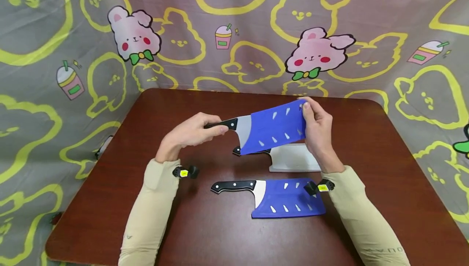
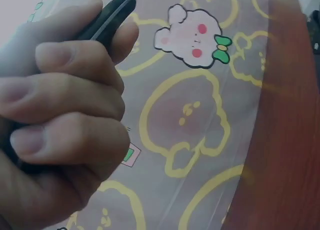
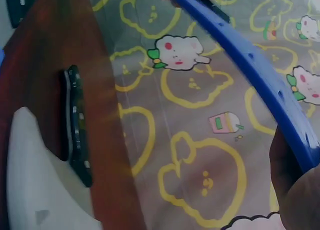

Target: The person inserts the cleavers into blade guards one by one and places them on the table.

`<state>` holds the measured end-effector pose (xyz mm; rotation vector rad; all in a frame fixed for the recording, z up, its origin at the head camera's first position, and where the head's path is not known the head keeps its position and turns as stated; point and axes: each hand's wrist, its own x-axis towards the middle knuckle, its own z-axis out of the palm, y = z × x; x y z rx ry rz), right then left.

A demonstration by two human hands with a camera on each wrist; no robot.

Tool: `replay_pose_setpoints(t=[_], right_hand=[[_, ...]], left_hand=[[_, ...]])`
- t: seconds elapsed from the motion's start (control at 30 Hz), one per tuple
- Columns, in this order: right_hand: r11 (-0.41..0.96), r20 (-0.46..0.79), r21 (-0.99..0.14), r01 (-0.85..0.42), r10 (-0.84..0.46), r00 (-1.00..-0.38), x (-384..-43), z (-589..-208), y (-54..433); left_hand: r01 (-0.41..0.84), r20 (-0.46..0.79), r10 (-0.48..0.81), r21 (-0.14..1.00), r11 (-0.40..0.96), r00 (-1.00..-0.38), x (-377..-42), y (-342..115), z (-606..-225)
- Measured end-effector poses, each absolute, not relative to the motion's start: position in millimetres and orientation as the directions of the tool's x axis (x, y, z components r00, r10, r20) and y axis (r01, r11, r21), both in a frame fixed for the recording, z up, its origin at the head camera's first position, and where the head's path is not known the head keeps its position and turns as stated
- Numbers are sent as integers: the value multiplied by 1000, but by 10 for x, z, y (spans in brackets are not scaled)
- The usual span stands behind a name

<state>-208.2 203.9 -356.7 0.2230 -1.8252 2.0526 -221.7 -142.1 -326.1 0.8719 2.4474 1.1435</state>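
A cleaver (image 1: pixel 244 127) with a black riveted handle is held up over the table, tilted with its right end higher. My left hand (image 1: pixel 194 131) grips its handle, fingers wrapped round it in the left wrist view. A blue sheath (image 1: pixel 272 125) with slits covers most of its blade, leaving bare metal by the handle. My right hand (image 1: pixel 319 129) pinches the sheath's far end, thumb on the near face. Below lies a second cleaver (image 1: pixel 234 185) in a matching blue sheath (image 1: pixel 291 213). Behind it lies a third cleaver with a white blade cover (image 1: pixel 293 158), partly hidden by the raised one.
The brown table (image 1: pixel 395 184) has rounded corners. A patterned cloth (image 1: pixel 253 9) hangs close round its back and sides. Small cameras sit on the left wrist (image 1: pixel 185 172) and right wrist (image 1: pixel 322 187).
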Motion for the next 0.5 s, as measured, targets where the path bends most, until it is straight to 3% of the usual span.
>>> replay_pose_setpoints(t=[0.27, 0.5], right_hand=[[-109, 352, -919, -380, 211, -912, -2074, -3600, 1916], [-81, 296, -946, -314, 178, -938, -2090, -3631, 1966]], left_hand=[[420, 42, 601, 754, 505, -798, -2210, -1314, -3283], [349, -33, 594, 781, 517, -804, -2234, -1293, -3374]])
